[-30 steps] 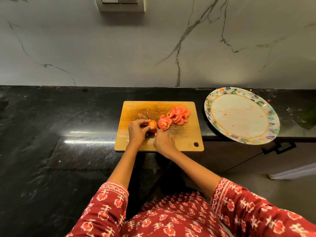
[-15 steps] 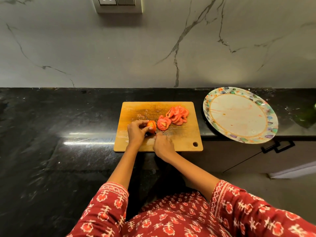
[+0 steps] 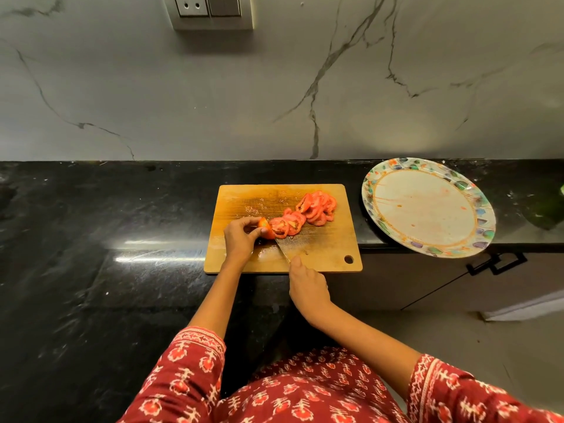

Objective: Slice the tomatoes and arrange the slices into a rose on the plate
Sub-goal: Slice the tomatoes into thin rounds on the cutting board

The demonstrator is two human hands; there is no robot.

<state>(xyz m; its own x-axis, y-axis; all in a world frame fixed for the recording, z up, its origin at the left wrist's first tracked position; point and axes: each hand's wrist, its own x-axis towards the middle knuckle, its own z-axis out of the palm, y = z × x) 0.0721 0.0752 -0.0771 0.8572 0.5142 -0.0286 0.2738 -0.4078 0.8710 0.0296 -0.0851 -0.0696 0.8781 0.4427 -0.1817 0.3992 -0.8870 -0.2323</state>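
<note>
A wooden cutting board lies on the black counter. My left hand pinches the small orange-red end piece of a tomato on the board. My right hand grips a knife whose blade runs from the hand up to the tomato piece. To the right of that piece lies a row of cut tomato slices, and a bigger pile of slices sits further back right. A round plate with a coloured rim rests to the right of the board, bare but juice-stained.
The plate overhangs the front edge of the black counter. A marble wall with a switch panel rises behind. A dark cabinet handle shows below the plate. Something green sits at the far right edge.
My right hand has drawn back toward me with the knife, so the blade now shows. Another slice lies beside the end piece. My left hand stays on the tomato.
</note>
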